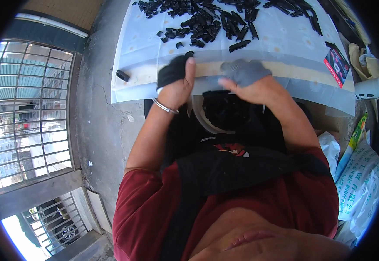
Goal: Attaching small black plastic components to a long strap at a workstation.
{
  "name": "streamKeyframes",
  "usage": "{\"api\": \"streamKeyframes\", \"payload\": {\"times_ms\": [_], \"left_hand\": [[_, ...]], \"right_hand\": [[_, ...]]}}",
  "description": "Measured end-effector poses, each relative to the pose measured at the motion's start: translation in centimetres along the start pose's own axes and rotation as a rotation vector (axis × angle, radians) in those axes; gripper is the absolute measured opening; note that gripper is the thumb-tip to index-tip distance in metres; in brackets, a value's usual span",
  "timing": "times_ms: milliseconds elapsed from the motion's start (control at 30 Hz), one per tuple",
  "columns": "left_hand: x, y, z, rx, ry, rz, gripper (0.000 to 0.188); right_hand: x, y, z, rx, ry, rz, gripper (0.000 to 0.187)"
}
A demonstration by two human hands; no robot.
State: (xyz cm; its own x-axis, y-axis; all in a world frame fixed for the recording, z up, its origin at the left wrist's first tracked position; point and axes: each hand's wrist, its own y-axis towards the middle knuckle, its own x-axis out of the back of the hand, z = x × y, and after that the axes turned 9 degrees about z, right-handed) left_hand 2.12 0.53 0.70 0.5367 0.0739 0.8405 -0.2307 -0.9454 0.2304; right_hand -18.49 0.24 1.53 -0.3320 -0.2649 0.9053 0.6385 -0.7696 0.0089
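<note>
My left hand (174,77), in a black fingerless glove, is curled at the table's near edge. A small black plastic piece (190,54) shows at its thumb tip and appears pinched there. My right hand (245,75), in a grey glove, hovers over the same edge; motion smears its fingers, so I cannot make out whether they hold anything. Below both hands, a pale round tub (201,116) in my lap contains dark pieces. A blurred dark strip (215,92) is under my right hand, near the tub's far side.
Loose black plastic pieces (198,24) are heaped across the far part of the cloth-covered table (144,48). One black piece (122,75) lies apart at the left edge. A red and dark card (337,65), a white cup (368,89) and white bags (361,185) are at the right.
</note>
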Motion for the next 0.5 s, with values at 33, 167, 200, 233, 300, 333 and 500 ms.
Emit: {"api": "streamKeyframes", "payload": {"times_ms": [33,167,200,233,300,333,500], "left_hand": [[-0.2,0.9,1.6,-0.033,0.083,-0.076,0.023],[-0.4,3.7,3.3,0.013,0.250,0.061,0.022],[-0.6,3.9,3.4,-0.012,0.322,0.145,0.022],[-0.9,4.0,3.3,0.013,0.333,0.156,0.022],[-1.5,3.8,3.0,-0.038,0.342,0.125,0.022],[-1.8,3.6,2.9,-0.086,0.353,0.090,0.022],[-1.7,2.3,2.2,-0.127,0.213,0.014,0.023]], "right_hand": [[0.4,0.3,-0.7,-0.150,0.020,-0.078,0.036],[0.6,2.4,-3.3,-0.448,-0.054,-0.210,0.040],[0.2,2.6,-3.1,-0.452,-0.053,-0.210,0.040],[0.0,2.9,-2.8,-0.317,-0.174,-0.234,0.035],[-1.0,3.1,-3.1,-0.184,-0.293,-0.257,0.030],[-1.8,3.1,-3.7,-0.117,-0.368,-0.303,0.025],[-0.3,2.4,-1.8,-0.178,-0.431,-0.177,0.016]]}}
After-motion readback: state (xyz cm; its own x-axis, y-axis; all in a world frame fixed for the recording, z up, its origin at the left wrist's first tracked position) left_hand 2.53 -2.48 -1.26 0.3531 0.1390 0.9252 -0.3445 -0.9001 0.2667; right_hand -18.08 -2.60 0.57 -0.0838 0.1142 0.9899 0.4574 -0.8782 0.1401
